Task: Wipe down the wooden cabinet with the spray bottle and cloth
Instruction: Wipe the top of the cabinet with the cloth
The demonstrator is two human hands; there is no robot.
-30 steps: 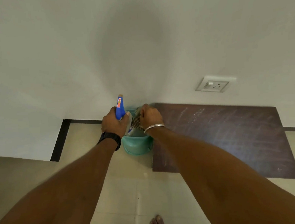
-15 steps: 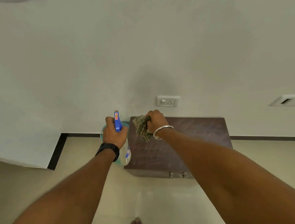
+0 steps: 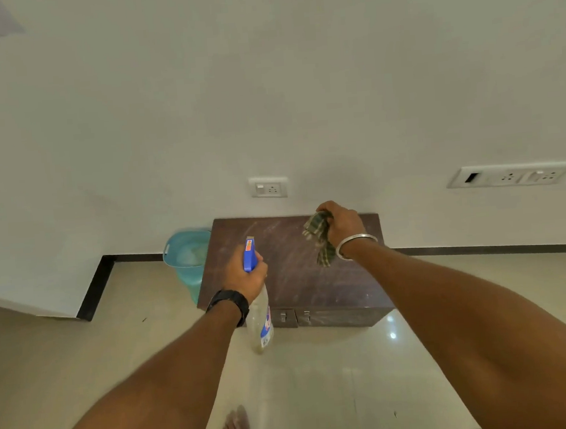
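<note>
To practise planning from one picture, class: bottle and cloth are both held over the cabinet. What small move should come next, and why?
Probably squeeze the trigger to wet the top. The left hand grips the spray bottle, its blue head over the wooden cabinet, whose top looks streaked; the right hand holds the cloth bunched above it, not yet wiping.

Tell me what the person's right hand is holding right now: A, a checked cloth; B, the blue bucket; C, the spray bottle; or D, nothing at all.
A: the right hand grips the checked cloth, which hangs from its fingers, while the left hand holds the spray bottle.
</note>
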